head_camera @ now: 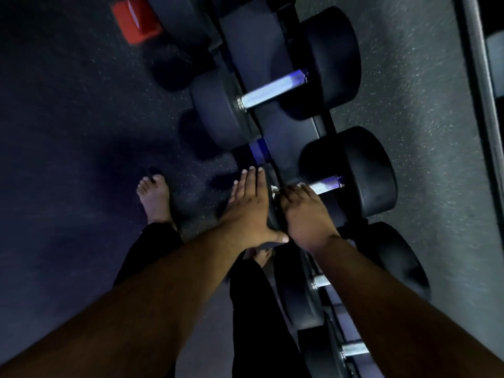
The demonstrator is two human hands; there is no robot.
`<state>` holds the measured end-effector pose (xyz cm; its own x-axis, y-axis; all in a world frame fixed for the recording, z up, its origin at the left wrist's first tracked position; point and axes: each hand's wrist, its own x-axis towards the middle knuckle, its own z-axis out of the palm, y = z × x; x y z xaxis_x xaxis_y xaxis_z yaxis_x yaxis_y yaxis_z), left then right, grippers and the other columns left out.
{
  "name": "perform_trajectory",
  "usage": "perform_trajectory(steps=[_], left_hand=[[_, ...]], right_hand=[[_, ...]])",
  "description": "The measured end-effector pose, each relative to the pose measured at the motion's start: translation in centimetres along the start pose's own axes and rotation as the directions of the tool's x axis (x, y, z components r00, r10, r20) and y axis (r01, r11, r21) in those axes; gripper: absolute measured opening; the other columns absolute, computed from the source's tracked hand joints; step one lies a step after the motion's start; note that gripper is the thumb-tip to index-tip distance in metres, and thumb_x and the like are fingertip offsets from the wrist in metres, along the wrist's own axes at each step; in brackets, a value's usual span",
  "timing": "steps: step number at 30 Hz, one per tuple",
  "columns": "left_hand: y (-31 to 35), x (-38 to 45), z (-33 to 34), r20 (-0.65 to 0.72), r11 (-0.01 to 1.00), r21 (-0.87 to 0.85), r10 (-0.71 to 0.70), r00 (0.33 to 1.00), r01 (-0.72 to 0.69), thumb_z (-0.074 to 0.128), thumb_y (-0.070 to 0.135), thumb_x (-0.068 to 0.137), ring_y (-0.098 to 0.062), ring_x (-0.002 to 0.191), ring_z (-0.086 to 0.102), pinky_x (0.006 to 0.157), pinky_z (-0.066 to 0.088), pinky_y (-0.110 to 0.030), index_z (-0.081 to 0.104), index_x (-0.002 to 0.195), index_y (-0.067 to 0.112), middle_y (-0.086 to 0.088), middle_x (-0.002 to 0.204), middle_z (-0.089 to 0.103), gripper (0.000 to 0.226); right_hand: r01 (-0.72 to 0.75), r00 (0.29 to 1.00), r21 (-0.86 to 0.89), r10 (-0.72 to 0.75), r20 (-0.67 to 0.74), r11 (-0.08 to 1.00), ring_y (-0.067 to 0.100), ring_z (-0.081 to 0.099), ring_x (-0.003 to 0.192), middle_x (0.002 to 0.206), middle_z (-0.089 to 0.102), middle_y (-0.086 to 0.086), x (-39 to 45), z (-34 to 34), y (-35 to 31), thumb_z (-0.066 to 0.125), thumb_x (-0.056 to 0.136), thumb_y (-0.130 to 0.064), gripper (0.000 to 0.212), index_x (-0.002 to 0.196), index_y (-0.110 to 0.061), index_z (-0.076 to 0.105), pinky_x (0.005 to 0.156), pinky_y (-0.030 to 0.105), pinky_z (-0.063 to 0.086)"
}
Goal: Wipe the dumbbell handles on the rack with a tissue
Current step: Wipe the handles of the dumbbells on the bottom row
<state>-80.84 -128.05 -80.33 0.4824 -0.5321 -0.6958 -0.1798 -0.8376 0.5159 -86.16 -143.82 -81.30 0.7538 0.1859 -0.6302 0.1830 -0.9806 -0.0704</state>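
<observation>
Black rubber covers the round-ended dumbbell (351,173) on the dark metal rack (275,110). Our left hand (249,211) lies flat, fingers straight, on its near end. Our right hand (305,214) curls round the knurled steel handle (326,184), a scrap of white tissue (301,184) peeking from under the fingers.
</observation>
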Motion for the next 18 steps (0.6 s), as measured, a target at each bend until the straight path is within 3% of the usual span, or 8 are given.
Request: perform_trajectory(steps=[3, 8, 15, 18], left_hand=[[-0.5, 0.5, 0.7, -0.022, 1.000, -0.008, -0.018, 1.000, 0.018, 0.090, 0.066, 0.051, -0.023, 0.152, -0.024, 0.125, -0.011, -0.041, -0.026, 0.155, 0.009, -0.009, 0.166, -0.025, 0.166], [-0.8, 0.9, 0.9, -0.060, 0.999, -0.036, -0.031, 0.998, 0.029, 0.093, 0.063, 0.045, -0.020, 0.153, -0.021, 0.126, -0.007, -0.040, -0.024, 0.156, 0.010, -0.003, 0.167, -0.022, 0.169], [-0.9, 0.8, 1.2, -0.080, 0.999, -0.021, -0.033, 0.996, 0.032, 0.092, 0.066, 0.044, -0.019, 0.152, -0.024, 0.126, -0.008, -0.039, -0.017, 0.158, 0.012, -0.003, 0.166, -0.026, 0.167], [-0.8, 0.9, 1.1, -0.079, 1.000, -0.007, -0.031, 0.996, 0.030, 0.091, 0.066, 0.044, -0.020, 0.153, -0.023, 0.126, -0.008, -0.039, -0.016, 0.158, 0.011, -0.005, 0.166, -0.024, 0.166]], right_hand=[[0.038, 0.999, -0.121, -0.033, 0.042, 0.992, 0.032, 0.058, 0.118, 0.123, 0.066, 0.012, -0.8, 0.2, 1.0, 0.038, 0.081, -0.031, 0.054, 0.124, -0.011, 0.063, 0.107, 0.047, 0.040], [0.012, 0.996, -0.105, -0.003, 0.088, 0.994, 0.027, 0.049, 0.127, 0.135, 0.057, 0.003, 2.1, 0.3, 2.5, 0.042, 0.095, -0.034, 0.051, 0.145, -0.024, 0.045, 0.117, 0.048, 0.021], [0.048, 0.993, -0.051, -0.053, -0.103, 0.998, 0.030, 0.046, 0.136, 0.143, 0.055, 0.010, -2.4, 2.5, 1.8, 0.052, 0.088, -0.029, 0.054, 0.139, -0.012, 0.056, 0.118, 0.052, 0.027], [-0.003, 0.997, -0.066, -0.002, -0.078, 0.998, 0.031, 0.053, 0.124, 0.128, 0.062, 0.009, -0.2, 1.8, 1.6, 0.053, 0.088, -0.027, 0.046, 0.131, -0.014, 0.059, 0.117, 0.049, 0.029]])
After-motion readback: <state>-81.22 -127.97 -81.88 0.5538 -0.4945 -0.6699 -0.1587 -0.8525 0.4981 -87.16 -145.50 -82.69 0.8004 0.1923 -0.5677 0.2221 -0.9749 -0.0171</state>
